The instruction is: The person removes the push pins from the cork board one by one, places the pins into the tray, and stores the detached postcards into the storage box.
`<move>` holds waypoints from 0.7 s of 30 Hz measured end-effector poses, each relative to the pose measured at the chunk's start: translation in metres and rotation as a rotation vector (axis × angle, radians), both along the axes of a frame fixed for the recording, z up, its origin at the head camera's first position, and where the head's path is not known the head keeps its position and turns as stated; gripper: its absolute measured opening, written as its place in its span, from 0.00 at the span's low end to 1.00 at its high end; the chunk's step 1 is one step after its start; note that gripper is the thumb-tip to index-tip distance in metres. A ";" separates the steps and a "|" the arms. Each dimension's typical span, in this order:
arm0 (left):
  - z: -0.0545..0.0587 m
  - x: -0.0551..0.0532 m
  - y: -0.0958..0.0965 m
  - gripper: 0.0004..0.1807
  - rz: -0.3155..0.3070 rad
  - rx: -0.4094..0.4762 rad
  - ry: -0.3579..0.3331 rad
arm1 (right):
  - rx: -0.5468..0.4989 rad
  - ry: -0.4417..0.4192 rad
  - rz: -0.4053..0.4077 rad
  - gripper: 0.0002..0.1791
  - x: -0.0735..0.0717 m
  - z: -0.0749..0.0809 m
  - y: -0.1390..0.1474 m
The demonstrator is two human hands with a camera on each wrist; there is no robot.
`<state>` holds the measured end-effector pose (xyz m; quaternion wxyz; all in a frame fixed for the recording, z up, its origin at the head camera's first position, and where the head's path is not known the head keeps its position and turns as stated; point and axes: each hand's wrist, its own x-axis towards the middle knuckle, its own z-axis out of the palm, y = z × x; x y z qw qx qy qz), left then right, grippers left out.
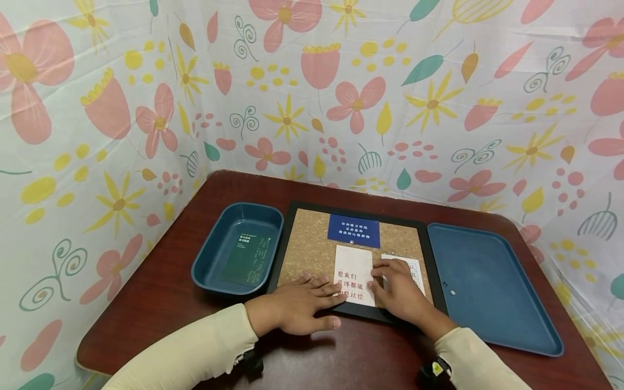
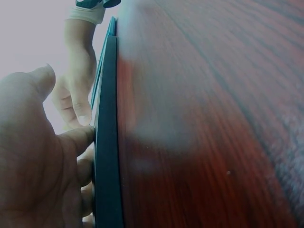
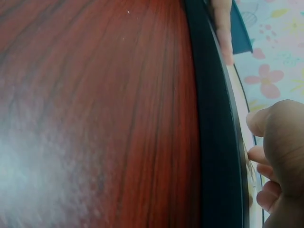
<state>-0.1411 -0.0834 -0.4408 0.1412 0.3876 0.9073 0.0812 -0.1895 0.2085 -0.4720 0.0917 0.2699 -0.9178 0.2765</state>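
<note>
step in hand, judged from the pose: the cream card [image 1: 353, 260] is being lined up and steadied on the cork board [image 1: 307, 238]. it lies over the lower middle of the board, below the blue card [image 1: 353, 230] and just left of the white card [image 1: 415, 271], its lower end by the black frame. left hand [image 1: 302, 309]: open, fingers spread and nearly straight, fingertips resting on the card's lower left part. right hand [image 1: 402, 287]: fingers bent, thumb and forefinger at the card's right edge; whether they pinch it or a small fastener, cannot tell. next move probably calls for light pressure from the left while the right squares or fixes the edge; too much push could skew the card. card appearance: upright rectangle, pale, flat as far as visible, red characters in rows on the lower half, partly covered by left fingertips. likely thin and easily shifted. nearby on the surface [image 1: 161, 303]: blue tray [image 1: 492, 287] to the right, deeper bin [image 1: 244, 214] to the left with a green booklet [image 1: 246, 257] inside.
</note>
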 end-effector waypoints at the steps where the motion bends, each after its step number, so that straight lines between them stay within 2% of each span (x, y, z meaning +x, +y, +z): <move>1: 0.000 0.000 0.000 0.40 0.000 0.000 0.001 | -0.005 -0.007 -0.002 0.12 0.000 0.000 0.000; 10: 0.000 0.000 0.002 0.40 -0.003 -0.002 -0.001 | 0.012 0.042 -0.053 0.11 0.004 0.002 -0.005; 21: 0.002 -0.001 0.001 0.43 0.019 -0.005 -0.038 | -0.034 -0.044 -0.068 0.12 0.000 0.004 -0.014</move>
